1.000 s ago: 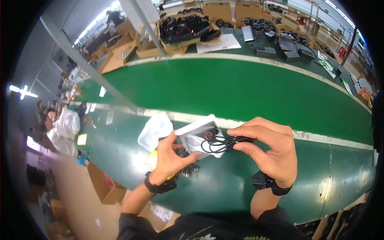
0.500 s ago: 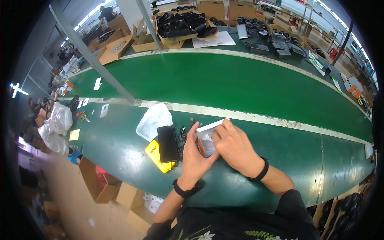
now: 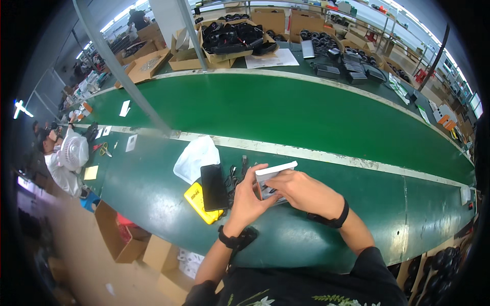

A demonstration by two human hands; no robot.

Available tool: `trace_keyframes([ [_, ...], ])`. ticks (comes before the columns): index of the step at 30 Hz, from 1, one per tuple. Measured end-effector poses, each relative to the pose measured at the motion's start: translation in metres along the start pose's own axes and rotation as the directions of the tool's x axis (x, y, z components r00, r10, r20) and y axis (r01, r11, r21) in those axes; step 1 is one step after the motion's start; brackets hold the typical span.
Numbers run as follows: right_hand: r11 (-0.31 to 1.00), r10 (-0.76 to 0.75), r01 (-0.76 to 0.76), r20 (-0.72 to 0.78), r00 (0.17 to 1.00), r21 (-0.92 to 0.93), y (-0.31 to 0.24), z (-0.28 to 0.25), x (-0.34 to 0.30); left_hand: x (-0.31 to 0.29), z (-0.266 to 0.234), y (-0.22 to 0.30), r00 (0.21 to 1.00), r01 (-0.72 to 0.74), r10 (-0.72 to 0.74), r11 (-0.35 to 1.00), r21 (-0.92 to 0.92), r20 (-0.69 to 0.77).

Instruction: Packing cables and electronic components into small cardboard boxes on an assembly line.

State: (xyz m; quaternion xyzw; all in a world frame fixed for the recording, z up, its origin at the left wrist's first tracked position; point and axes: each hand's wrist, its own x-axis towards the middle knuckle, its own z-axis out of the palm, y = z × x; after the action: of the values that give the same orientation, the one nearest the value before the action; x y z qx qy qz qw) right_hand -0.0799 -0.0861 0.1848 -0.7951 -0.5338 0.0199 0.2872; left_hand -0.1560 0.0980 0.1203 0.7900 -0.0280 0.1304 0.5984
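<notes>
My left hand [image 3: 248, 200] grips a small white box [image 3: 276, 170] with an orange side, its lid flap raised. The fingers of my right hand [image 3: 310, 193] are bent into the opening of the box, and whatever they pinch there is hidden. Dark and clear bits show inside between my two hands. Just left of my left hand lie several black cables [image 3: 233, 179]. Beside them a black phone [image 3: 214, 187] rests partly on a yellow packet [image 3: 201, 205], with a white plastic bag [image 3: 198, 159] behind.
Behind the green worktop [image 3: 326, 239] runs a green conveyor belt [image 3: 286, 109]. A metal post [image 3: 122, 71] rises at the left. Scissors [image 3: 105, 149] lie near a co-worker [image 3: 64, 163] and a white fan [image 3: 74, 152]. Cartons [image 3: 118, 235] stand on the floor below; boxes of black parts [image 3: 235, 40] line the back.
My right hand has gone from pinching the box's raised flap to reaching down into its opening. The box and both hands have shifted slightly lower in view.
</notes>
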Motion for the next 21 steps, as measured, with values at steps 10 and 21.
trace_keyframes([
  [10,0.973,-0.101,0.065,-0.153,0.983,-0.223,-0.021,-0.014,-0.026,0.0,-0.002,-0.01,0.991,0.112,-0.118,0.99,-0.089,-0.06],
  [21,0.92,-0.101,-0.027,-0.305,0.947,-0.39,-0.009,0.032,-0.045,-0.002,-0.017,-0.026,0.987,0.154,-0.085,0.773,-0.616,0.14],
])
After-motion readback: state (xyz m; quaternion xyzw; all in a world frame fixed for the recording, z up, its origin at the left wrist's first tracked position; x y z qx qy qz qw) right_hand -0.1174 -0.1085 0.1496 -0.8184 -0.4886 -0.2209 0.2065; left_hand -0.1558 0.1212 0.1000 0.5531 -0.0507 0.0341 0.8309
